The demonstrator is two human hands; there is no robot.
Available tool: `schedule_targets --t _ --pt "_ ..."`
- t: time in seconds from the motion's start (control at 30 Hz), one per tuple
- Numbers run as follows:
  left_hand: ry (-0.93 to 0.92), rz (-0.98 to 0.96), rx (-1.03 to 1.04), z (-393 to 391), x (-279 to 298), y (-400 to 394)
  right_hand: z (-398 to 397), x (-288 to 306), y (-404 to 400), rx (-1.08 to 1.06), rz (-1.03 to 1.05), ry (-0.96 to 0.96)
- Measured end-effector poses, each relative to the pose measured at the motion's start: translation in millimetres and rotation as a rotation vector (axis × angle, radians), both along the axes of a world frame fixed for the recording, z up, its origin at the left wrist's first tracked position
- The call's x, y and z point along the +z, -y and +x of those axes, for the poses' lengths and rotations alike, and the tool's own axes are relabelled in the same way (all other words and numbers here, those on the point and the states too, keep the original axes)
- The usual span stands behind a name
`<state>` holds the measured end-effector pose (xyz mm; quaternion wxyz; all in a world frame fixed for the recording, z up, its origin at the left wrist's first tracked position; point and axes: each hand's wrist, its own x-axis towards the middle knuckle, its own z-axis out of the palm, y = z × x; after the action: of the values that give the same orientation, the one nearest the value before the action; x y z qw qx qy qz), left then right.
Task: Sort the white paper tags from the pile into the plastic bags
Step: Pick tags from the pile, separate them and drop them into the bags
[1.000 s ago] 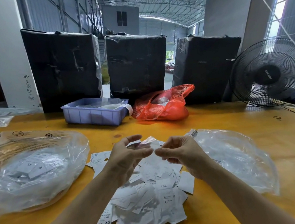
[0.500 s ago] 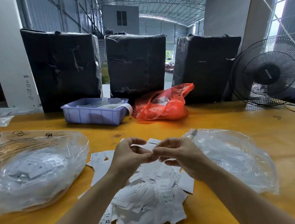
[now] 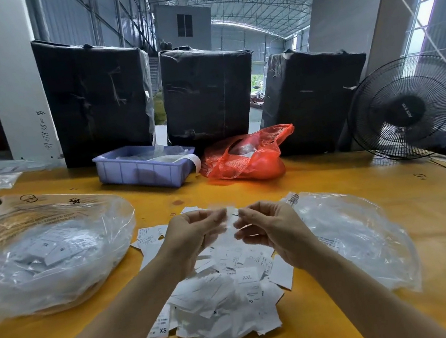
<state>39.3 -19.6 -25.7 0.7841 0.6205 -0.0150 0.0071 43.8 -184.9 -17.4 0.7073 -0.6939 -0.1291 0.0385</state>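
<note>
Centre frame, our left hand [image 3: 193, 230] and right hand [image 3: 267, 225] each pinch one blurred white paper tag [image 3: 227, 219] above the loose heap of white paper tags [image 3: 224, 291]. Featherlight, floppy, likely slippery: we'd grip edges. Clear plastic bags wait lower left [image 3: 41, 251] and right [image 3: 354, 236].

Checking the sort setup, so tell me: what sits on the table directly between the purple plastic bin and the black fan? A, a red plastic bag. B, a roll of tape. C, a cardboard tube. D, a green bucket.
A: a crumpled red plastic bag lies on the yellow table, right of the purple bin and left of the black fan.
</note>
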Motion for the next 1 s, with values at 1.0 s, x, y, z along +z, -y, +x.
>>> schedule_targets --t 1.0 --pt "-0.032 0.123 0.034 1 -3 -6 -7 -10 -3 0.096 -0.920 0.007"
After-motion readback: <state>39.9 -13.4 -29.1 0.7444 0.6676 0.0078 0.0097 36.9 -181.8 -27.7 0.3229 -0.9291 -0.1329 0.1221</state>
